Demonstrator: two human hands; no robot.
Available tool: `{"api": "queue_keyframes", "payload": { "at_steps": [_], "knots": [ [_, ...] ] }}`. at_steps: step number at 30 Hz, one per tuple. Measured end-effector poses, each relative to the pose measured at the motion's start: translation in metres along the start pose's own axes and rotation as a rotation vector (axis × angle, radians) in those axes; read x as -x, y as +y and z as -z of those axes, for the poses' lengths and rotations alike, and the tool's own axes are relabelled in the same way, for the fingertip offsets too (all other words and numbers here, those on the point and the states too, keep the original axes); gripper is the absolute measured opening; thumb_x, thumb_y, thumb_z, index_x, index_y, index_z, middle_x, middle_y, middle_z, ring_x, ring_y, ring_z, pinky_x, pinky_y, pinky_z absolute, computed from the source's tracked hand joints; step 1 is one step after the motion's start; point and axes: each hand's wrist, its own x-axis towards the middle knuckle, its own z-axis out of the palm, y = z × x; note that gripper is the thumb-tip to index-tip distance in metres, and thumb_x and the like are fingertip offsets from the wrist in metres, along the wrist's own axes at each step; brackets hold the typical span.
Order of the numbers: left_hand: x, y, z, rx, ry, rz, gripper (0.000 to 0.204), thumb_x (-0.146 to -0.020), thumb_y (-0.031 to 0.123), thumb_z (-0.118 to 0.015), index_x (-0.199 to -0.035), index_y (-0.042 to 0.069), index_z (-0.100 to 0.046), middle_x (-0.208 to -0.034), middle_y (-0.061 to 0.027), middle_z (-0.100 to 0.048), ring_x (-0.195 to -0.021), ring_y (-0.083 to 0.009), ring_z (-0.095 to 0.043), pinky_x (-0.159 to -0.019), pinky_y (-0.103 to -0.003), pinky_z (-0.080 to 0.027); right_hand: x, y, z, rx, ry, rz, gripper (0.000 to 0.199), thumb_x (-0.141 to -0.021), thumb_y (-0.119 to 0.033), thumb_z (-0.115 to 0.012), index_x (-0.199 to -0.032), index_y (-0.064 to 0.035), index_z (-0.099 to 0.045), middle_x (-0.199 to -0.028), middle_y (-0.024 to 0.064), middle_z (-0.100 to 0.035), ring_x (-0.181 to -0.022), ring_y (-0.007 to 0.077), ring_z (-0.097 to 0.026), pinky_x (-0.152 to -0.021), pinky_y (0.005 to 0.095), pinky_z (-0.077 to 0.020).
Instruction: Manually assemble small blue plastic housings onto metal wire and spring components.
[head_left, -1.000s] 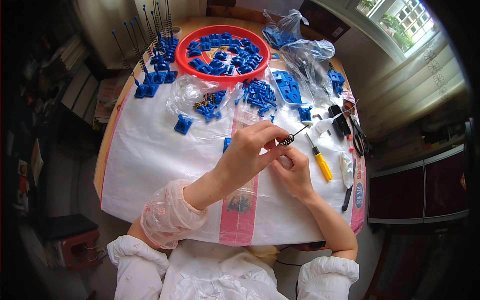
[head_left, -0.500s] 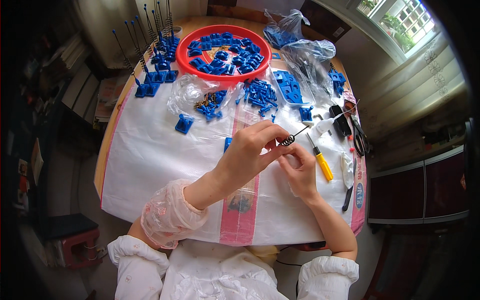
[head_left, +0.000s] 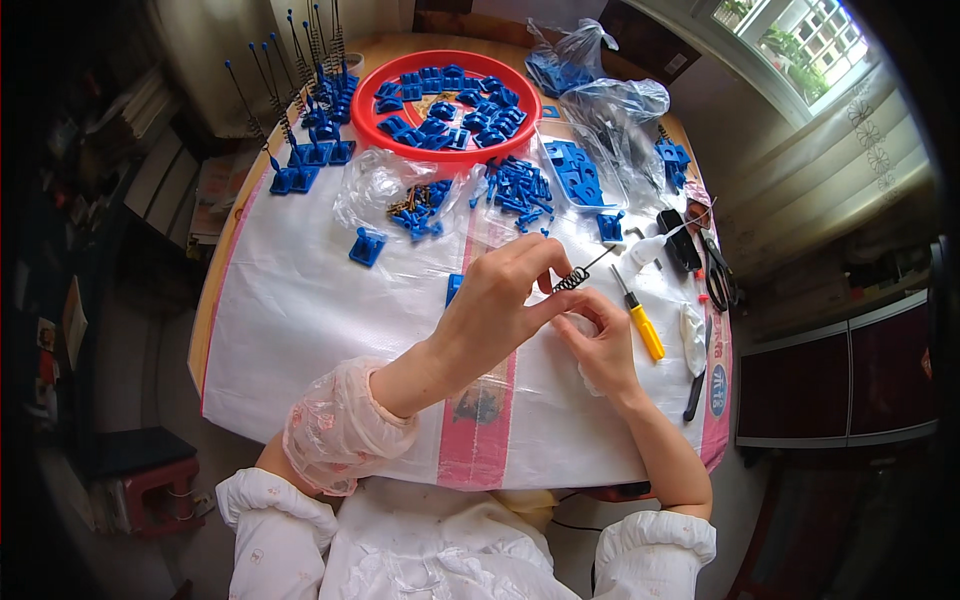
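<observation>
Over the middle of the table, my left hand pinches a black coil spring between thumb and fingers. A thin straight rod sticks out of the spring's upper right end. Just below it, my right hand is closed, its thumb and fingertips close to my left thumb. Anything in its fingers is hidden. A blue plastic piece lies partly covered by my left hand. To the right of my hands rests a screwdriver with a yellow handle.
A red basin of blue parts stands at the back. Blue bases carrying upright springs crowd the back left. Blue pegs lie piled mid-table, beside a clear tray. Black scissors and a white bottle are at right.
The spring has shifted slightly left and up and shows more of its length between my fingers. My right hand has moved slightly and stays close to my left.
</observation>
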Motion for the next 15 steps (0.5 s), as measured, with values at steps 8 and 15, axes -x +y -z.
{"api": "queue_keyframes", "payload": {
  "at_steps": [8,15],
  "knots": [
    [-0.001,0.003,-0.001,0.031,0.009,0.065,0.03,-0.077,0.013,-0.081,-0.08,0.003,-0.054,-0.067,-0.0051,-0.059,-0.06,-0.0143,-0.057,-0.056,-0.028,-0.046,0.004,0.007,-0.008,0.054,0.011,0.028,0.012,-0.078,-0.001,-0.072,-0.082,0.0009,-0.061,-0.079,0.0079,-0.067,-0.076,0.0155,-0.065,-0.072,0.0278,-0.0495],
    [-0.001,0.004,0.0,0.044,0.012,0.079,0.029,-0.077,0.012,-0.081,-0.082,0.002,-0.054,-0.068,-0.0055,-0.06,-0.061,-0.0146,-0.059,-0.057,-0.028,-0.047,0.001,0.001,-0.014,0.117,0.032,0.061,0.012,-0.077,-0.002,-0.072,-0.083,0.0002,-0.062,-0.077,0.01,-0.066,-0.074,0.0204,-0.065,-0.07,0.0312,-0.0493]
  ]
}}
